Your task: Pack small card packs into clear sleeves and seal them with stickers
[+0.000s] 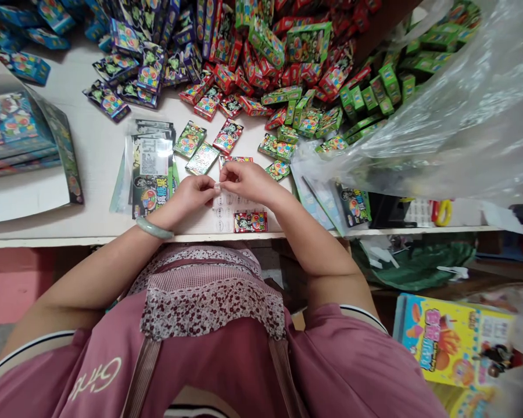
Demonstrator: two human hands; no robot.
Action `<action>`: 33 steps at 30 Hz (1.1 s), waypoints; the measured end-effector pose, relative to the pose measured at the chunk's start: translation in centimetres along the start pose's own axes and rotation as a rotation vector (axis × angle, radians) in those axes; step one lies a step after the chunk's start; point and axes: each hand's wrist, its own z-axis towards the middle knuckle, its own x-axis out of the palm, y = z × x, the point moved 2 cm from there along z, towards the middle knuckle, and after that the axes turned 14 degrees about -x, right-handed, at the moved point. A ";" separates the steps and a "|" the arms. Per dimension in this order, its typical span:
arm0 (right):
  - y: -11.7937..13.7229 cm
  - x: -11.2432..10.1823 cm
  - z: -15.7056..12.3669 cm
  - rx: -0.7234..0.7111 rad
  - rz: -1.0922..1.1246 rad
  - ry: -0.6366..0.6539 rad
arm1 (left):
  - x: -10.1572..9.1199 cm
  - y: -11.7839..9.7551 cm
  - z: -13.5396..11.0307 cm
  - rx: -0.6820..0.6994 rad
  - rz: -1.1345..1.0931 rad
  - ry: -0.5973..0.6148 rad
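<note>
Above the table's front edge my left hand [194, 196] and my right hand [247, 179] meet, thumbs and forefingers pinched on a small white sticker [217, 186]. Beneath them lies a sheet of round clear stickers [225, 216], partly covered by my fingers. A small red candy box [250, 222] rests on the sheet's right side near the edge. Another red box [243, 159] is mostly hidden behind my right hand. Just beyond are a green box [190, 139], a silvery-green box [203, 159] and a red box [228, 136], lying flat.
Heaps of purple boxes [150, 67], red boxes [253, 69] and green boxes [377, 96] fill the back. Flattened printed cards [150, 174] lie left, beside an open carton [63, 151]. A clear plastic bag [444, 128] hangs over the right side, near yellow-handled scissors [443, 213].
</note>
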 end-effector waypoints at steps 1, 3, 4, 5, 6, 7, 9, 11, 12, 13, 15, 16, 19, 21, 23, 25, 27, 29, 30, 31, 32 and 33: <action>0.0 0.0 0.0 -0.002 -0.010 -0.011 | 0.0 0.0 0.0 0.005 0.013 -0.005; 0.0 0.0 -0.2 0.000 -0.027 -0.035 | 0.0 -0.2 -0.1 0.020 0.042 -0.012; 0.0 0.0 -0.3 0.004 -0.034 -0.046 | 0.0 -0.3 -0.1 0.026 0.059 -0.014; 0.0 0.1 -0.4 0.007 -0.039 -0.055 | 0.0 -0.4 -0.2 0.027 0.077 -0.015; 0.0 0.1 -0.5 0.011 -0.042 -0.064 | 0.0 -0.5 -0.2 0.025 0.095 -0.012; 0.0 0.1 -0.6 0.015 -0.039 -0.069 | 0.0 -0.6 -0.3 0.022 0.110 -0.009; -0.1 0.2 -0.7 0.023 -0.018 -0.072 | 0.0 -0.7 -0.3 0.016 0.124 0.002; -0.2 0.3 -0.6 0.034 0.001 -0.075 | 0.0 -0.8 -0.4 0.015 0.118 0.007; -0.3 0.3 -0.6 0.036 0.002 -0.071 | 0.0 -0.8 -0.4 0.017 0.110 0.004; -0.3 0.2 -0.5 0.033 -0.003 -0.065 | 0.1 -0.7 -0.4 0.018 0.102 -0.001; -0.2 0.2 -0.5 0.016 -0.022 -0.048 | 0.1 -0.6 -0.3 0.021 0.080 -0.013; -0.1 0.2 -0.5 0.007 -0.030 -0.042 | 0.1 -0.6 -0.3 0.023 0.069 -0.016; 0.3 0.1 -0.7 0.002 -0.056 -0.035 | 0.2 -0.4 -0.2 0.033 0.054 -0.008; 0.5 0.0 -0.8 0.010 -0.080 -0.040 | 0.2 -0.4 -0.2 0.034 0.058 -0.002; 0.4 0.0 -0.9 0.014 -0.081 -0.043 | 0.2 -0.3 -0.1 0.036 0.055 -0.002; 0.1 0.0 -0.8 0.016 -0.049 -0.044 | 0.2 -0.2 0.0 0.049 0.045 -0.005; -0.2 0.1 -0.7 0.014 -0.019 -0.039 | 0.2 -0.1 0.0 0.070 0.032 -0.002; -0.3 0.1 -0.5 0.003 -0.017 -0.030 | 0.3 0.0 0.0 0.072 0.022 0.002; -0.3 0.1 -0.5 -0.003 -0.025 -0.028 | 0.3 0.0 0.0 0.066 0.020 0.003; -0.2 0.1 -0.4 -0.006 -0.036 -0.030 | 0.3 0.0 0.1 0.057 0.022 0.001; -0.1 0.2 -0.4 -0.005 -0.048 -0.032 | 0.4 -0.1 0.1 0.047 0.029 -0.002; 0.0 0.2 -0.4 -0.001 -0.060 -0.032 | 0.4 -0.1 0.1 0.038 0.039 -0.006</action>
